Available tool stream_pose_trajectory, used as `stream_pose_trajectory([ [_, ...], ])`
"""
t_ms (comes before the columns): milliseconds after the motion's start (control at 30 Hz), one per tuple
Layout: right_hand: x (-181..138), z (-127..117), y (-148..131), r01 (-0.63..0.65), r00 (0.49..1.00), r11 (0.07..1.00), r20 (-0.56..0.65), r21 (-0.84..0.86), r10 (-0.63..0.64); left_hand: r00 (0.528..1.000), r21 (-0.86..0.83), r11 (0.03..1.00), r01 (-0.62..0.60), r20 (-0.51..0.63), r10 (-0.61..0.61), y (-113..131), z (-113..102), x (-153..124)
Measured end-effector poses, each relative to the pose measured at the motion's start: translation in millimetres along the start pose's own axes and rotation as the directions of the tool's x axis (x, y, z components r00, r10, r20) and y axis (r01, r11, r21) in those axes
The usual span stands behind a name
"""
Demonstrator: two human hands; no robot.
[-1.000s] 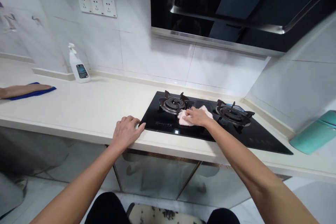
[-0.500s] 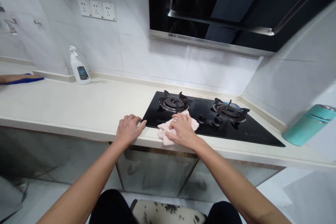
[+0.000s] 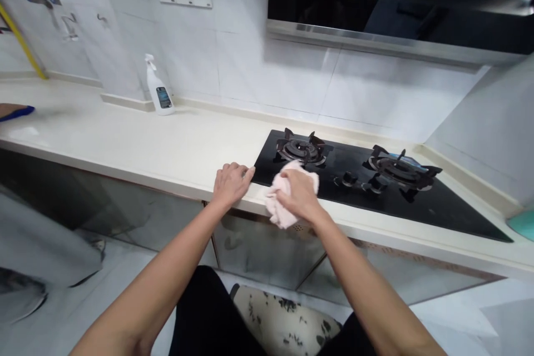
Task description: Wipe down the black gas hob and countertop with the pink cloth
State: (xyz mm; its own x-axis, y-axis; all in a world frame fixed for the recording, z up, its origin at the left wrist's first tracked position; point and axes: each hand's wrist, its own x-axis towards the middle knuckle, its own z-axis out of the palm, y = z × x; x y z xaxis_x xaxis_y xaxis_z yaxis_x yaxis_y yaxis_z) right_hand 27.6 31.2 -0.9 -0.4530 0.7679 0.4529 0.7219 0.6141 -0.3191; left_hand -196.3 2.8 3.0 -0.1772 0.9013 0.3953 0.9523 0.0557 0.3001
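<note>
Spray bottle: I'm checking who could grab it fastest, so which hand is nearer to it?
Left. The left hand sits on the counter edge, front-right of the spray bottle; the right hand is farther right, on a pink cloth.

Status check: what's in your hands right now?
Right hand bunching pink cloth at front edge of black hob. Left hand resting on counter. Spray bottle back by wall.

Pale pink cloth (image 3: 278, 208), black glass hob (image 3: 438, 211)

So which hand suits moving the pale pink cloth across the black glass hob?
Probably the right hand: it grips the pale pink cloth at the black glass hob; the left hand rests empty on the cream countertop.
</note>
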Motion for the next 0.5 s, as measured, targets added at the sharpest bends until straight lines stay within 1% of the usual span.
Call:
stream_pose_trajectory([
  [67, 13.5, 14.5, -31.2, 0.155, 0.985, 0.985, 0.06, 0.075, -0.16, 0.999, -0.025, 0.999, 0.032, 0.008, -0.032, -3.9, -2.1, 3.1],
  [133, 20.6, 27.2, -56.0, 0.264, 0.958, 0.959, 0.083, 0.104, -0.273, 0.997, -0.07, 0.995, 0.073, 0.029, -0.071, -9.1, -4.1, 7.2],
  [233, 17.1, 37.5, -75.4, 0.332, 0.941, 0.942, 0.051, 0.047, -0.334, 0.992, -0.134, 0.984, 0.121, 0.053, -0.114, -16.7, -5.2, 14.3],
  [300, 7.3, 37.4, -77.5, 0.329, 0.944, 0.944, 0.033, -0.024, -0.328, 0.99, -0.141, 0.981, 0.132, 0.058, -0.125, -19.7, -3.7, 18.3],
  [367, -5.5, 32.5, -73.0, 0.309, 0.951, 0.947, 0.04, -0.085, -0.307, 0.989, -0.118, 0.983, 0.142, 0.065, -0.135, -20.8, -1.0, 20.8],
  [433, -19.1, 24.6, -62.1, 0.29, 0.957, 0.949, 0.042, -0.121, -0.287, 0.988, -0.085, 0.985, 0.149, 0.059, -0.145, -20.7, 1.8, 21.5],
  [500, -33.5, 14.3, -43.4, 0.281, 0.959, 0.951, 0.022, -0.131, -0.281, 0.988, -0.055, 0.988, 0.146, 0.049, -0.143, -20.0, 3.6, 21.4],
])
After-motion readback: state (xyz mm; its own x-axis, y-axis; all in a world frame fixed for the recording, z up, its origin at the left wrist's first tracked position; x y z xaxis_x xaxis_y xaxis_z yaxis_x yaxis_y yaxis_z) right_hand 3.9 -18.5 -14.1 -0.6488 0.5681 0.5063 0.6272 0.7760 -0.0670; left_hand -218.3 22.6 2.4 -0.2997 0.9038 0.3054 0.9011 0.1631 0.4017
